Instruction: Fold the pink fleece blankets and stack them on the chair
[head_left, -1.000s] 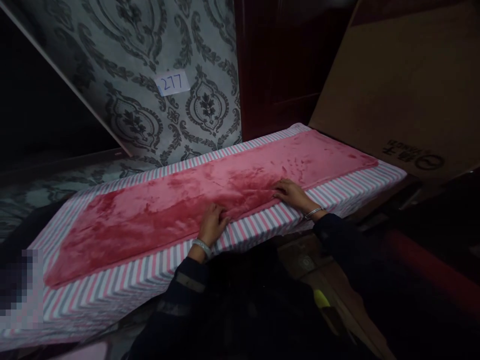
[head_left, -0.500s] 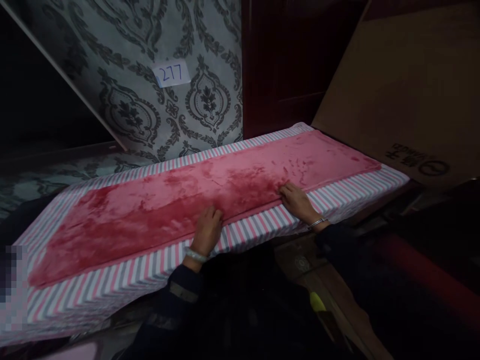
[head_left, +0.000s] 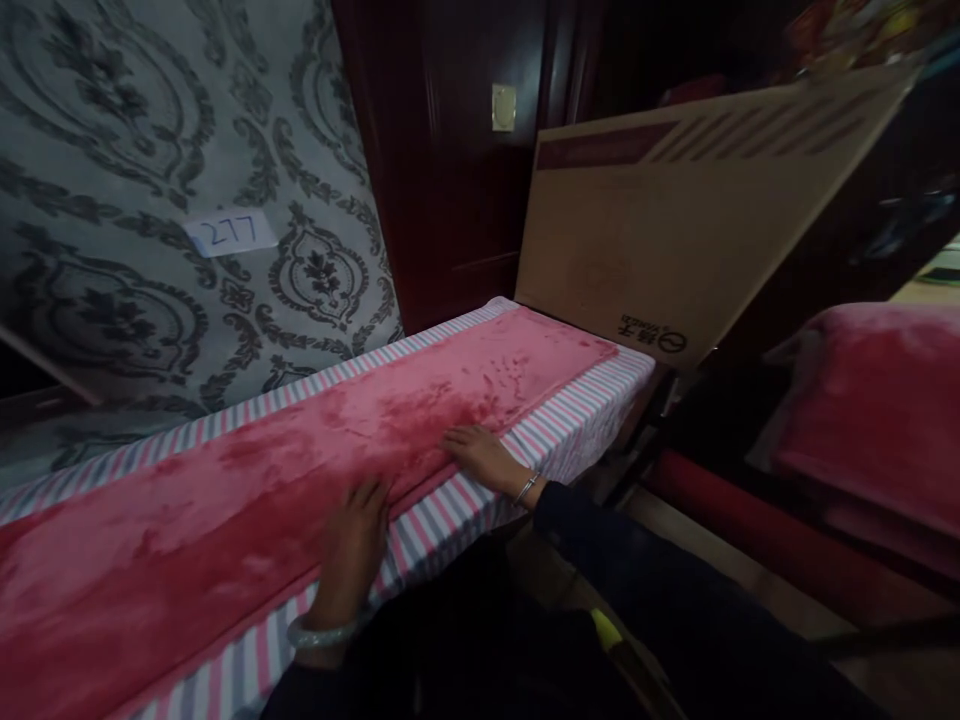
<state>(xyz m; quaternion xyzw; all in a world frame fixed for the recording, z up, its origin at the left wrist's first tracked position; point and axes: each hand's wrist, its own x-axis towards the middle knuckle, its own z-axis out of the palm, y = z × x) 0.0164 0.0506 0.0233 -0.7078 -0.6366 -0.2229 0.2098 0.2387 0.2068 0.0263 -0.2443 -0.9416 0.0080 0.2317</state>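
I see both hands down on a long folded blanket that runs from the near left to the far right of the view. Its top face is pink plush (head_left: 247, 490), and a striped border (head_left: 577, 410) in pink, grey and white shows along the near edge and the far right end.

The left hand (head_left: 352, 545) lies flat, with its fingers on the near edge of the plush and its palm on the stripes. It is released and grasps nothing, though motion blur softens the fingertips. The right hand (head_left: 484, 455) also lies flat and released, just right of the left one. Its fingers point left along the line where plush meets stripe.

A pale bangle (head_left: 322, 632) sits on the left wrist and a thin metal bangle (head_left: 527, 487) on the right. Both sleeves are dark and merge with the shadow below.

The cloth hides whatever carries the blanket, and the left end of the blanket is cut off by the frame.

Behind it leans a patterned grey panel (head_left: 135, 150) with a paper label (head_left: 230, 232) marked 277. A dark wooden door (head_left: 450, 180) stands to the right of the panel. A tilted cardboard box (head_left: 660, 230) touches or nearly touches the blanket's far right end (I cannot tell which).

At the right edge lies another pink plush pile (head_left: 877, 400), partly cut off, with a red roll (head_left: 750, 530) below it. A small yellow-green object (head_left: 604, 628) near the floor is too dark to identify.
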